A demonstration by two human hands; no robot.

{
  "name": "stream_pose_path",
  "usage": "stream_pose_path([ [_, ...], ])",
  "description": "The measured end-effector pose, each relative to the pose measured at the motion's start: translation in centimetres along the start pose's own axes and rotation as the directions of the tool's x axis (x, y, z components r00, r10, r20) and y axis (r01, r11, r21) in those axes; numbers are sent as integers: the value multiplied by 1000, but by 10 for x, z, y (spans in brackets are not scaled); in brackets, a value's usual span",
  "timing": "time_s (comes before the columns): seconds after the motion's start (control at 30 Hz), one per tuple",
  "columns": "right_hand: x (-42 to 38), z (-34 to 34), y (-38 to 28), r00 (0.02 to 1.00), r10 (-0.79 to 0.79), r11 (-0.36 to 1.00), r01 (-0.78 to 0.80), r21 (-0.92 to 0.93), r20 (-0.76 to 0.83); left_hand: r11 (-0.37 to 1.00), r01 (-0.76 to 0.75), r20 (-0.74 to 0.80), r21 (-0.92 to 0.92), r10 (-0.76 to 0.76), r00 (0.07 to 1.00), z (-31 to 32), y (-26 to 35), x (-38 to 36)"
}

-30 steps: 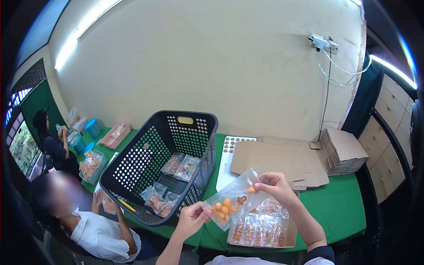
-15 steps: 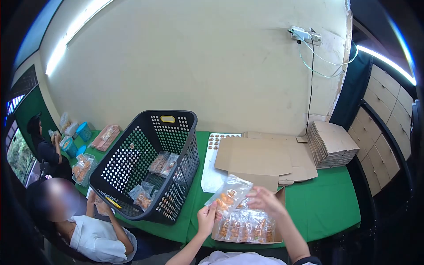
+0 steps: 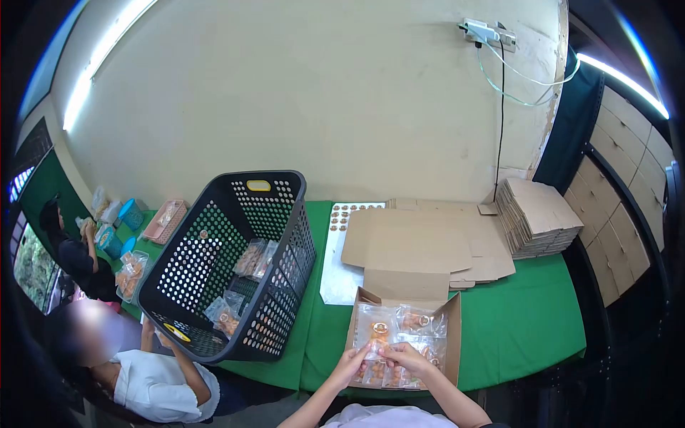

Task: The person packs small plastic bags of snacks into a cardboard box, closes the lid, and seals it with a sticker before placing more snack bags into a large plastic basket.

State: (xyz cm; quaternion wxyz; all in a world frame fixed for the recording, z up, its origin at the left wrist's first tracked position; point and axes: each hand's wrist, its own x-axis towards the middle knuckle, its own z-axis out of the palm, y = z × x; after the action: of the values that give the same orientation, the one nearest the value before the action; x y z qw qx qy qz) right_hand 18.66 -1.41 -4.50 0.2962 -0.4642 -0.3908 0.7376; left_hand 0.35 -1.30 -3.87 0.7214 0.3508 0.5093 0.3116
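Note:
A clear snack bag (image 3: 376, 321) with orange pieces and a round sticker lies over the open cardboard box (image 3: 454, 339). My left hand (image 3: 350, 366) is closed on its lower left part, fingers pinched. On the lower right of the same bag, my right hand (image 3: 405, 357) is closed with thumb and fingers together. Another stickered bag (image 3: 422, 321) lies flat in the back right of the box. Several more bags fill the front, partly hidden under my hands.
Left of the box stands a big black perforated basket (image 3: 303, 246) holding a few bags. Flattened cardboard (image 3: 407, 239), a sticker sheet (image 3: 339, 274) and a carton stack (image 3: 539, 214) lie behind. A person in white (image 3: 160, 385) sits left; another person (image 3: 75, 246) is farther back.
The bag has gone from being held up tilted above the box to lying low over its left side. My right hand has come down from the right onto the bag.

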Motion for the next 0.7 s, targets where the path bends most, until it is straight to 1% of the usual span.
stream_pose_path([
  [0.07, -3, 1, 4, 1000, 2, 998, -2, 59, -6, 998, -55, 41, 28, 54, 998, -1, -4, 2],
  [0.17, -5, 6, 4, 986, 15, 970, 26, 241, -169, 985, -126, 123, 115, 112, 986, -1, -3, 2],
  [0.2, -3, 0, 10, 985, 6, 981, 28, 194, -171, 978, -148, 155, 150, 125, 980, -1, -2, 2],
  [0.27, 5, -17, 27, 985, -11, 994, 29, 102, -172, 968, -120, 228, 221, 68, 971, -8, -9, 7],
  [0.3, 3, -17, 25, 988, 13, 996, 1, 93, -152, 961, -105, 262, 255, 35, 964, -10, -13, 6],
  [0.37, -5, -18, 8, 992, 61, 996, -53, 75, -112, 948, -74, 336, 310, -36, 941, -4, 11, -10],
  [0.4, -13, -8, -3, 993, -4, 989, 22, 147, -121, 938, -63, 372, 340, -72, 925, -1, 19, -16],
  [0.5, -6, -13, 10, 978, -157, 986, 146, -85, -138, 966, -146, 305, 214, 76, 949, 2, 10, -14],
  [0.6, -6, -11, 10, 979, -176, 969, 154, -195, -100, 985, -159, 186, 64, 145, 972, 10, 11, -5],
  [0.7, -13, 8, 2, 938, -290, 957, 284, -57, -191, 975, -146, 36, 167, 142, 989, 12, 4, 10],
])
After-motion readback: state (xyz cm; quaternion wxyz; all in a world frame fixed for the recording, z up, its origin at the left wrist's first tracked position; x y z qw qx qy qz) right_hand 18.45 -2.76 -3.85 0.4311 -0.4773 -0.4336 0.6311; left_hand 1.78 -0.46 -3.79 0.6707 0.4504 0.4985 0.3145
